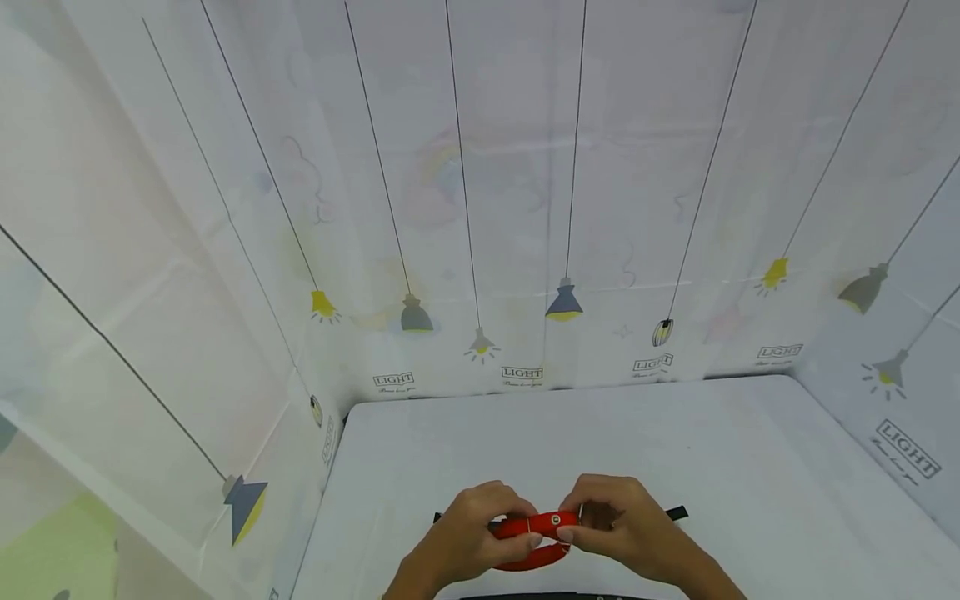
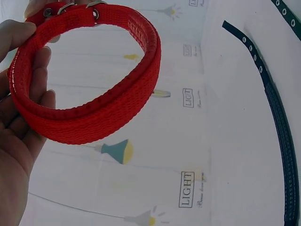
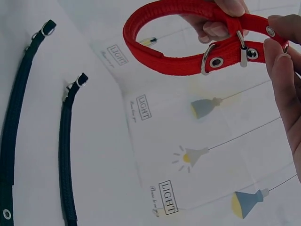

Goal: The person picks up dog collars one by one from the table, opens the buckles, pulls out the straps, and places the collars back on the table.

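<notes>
A red pet collar, looped into a ring, is held up over the white table between both hands. My left hand grips its band; in the left wrist view the fingers lie along the outside and inside of the loop. My right hand pinches the collar's free end, which carries metal eyelets. The right wrist view shows the strap run through the metal buckle, with a D-ring close by. Part of the collar is hidden behind the fingers in the head view.
Two dark collars lie stretched out on the white table. One runs behind the hands, the other along the bottom edge of the head view. Lamp-printed sheets hang around the table's back and sides.
</notes>
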Demonstrator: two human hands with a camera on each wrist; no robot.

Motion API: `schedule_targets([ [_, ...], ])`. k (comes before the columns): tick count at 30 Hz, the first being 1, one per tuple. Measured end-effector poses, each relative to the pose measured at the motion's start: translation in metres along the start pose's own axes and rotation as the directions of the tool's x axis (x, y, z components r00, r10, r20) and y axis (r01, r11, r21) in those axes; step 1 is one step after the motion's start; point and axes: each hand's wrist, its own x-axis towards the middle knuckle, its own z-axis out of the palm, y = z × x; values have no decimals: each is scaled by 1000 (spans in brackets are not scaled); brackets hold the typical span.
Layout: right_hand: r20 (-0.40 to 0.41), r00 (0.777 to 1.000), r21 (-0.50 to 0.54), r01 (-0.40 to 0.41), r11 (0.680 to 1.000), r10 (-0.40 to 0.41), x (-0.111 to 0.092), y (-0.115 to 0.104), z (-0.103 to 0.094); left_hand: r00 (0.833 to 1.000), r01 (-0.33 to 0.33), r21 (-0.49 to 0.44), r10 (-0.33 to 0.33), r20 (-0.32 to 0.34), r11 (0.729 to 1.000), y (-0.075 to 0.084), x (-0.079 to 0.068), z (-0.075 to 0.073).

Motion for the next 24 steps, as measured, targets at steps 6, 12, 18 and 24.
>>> schedule_targets([
  [6,16,998,131,-68,989,67,-3,3,-1,1000,9,-69,-11,-18,998,-1,-1,1],
  [12,33,996,150,-83,985,79,-3,8,0,1000,-9,-33,9,-10,999,-5,-2,0],
  [18,23,1000,20,-16,1000,16,2,7,3,1000,-15,-4,15,10,1000,-6,-2,-3],
  [24,49,998,-134,31,990,-25,9,0,3,999,-11,26,10,39,1000,-6,-1,-3],
])
